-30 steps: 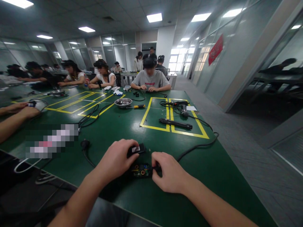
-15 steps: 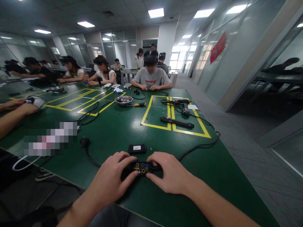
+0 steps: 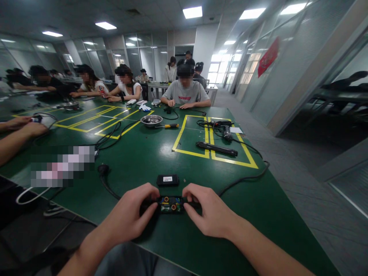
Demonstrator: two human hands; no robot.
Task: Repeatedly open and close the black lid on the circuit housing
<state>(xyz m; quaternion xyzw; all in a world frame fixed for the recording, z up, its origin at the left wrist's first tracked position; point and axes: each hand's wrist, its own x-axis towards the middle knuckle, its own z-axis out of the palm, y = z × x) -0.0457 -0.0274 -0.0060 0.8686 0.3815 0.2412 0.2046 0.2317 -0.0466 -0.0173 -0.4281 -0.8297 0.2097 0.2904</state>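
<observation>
An opened black power adapter point(image 3: 169, 205) lies on the green table before me, its circuit board with copper-wound coils facing up. My left hand point(image 3: 132, 211) pinches its left end between thumb and fingers. At the opposite end, my right hand point(image 3: 209, 210) grips in the same way, near where the cord comes out. The fingers hide both ends of the case. Just beyond lies the black case cover point(image 3: 168, 180) with a white label, apart from both hands. A black plug point(image 3: 102, 169) on a cord rests to the left; the cord runs toward my left hand.
A steel bowl point(image 3: 151, 121) and a yellow-black screwdriver point(image 3: 171, 126) lie farther off. Beyond on the right are a black electric screwdriver point(image 3: 217, 148), a corded tool point(image 3: 227, 133) and yellow tape lines. A blurred power strip point(image 3: 63, 166) is at left. Other people sit around the table.
Both hands have spread outward to the adapter's ends, so more of the circuit board shows. The adapter stays in about the same place.
</observation>
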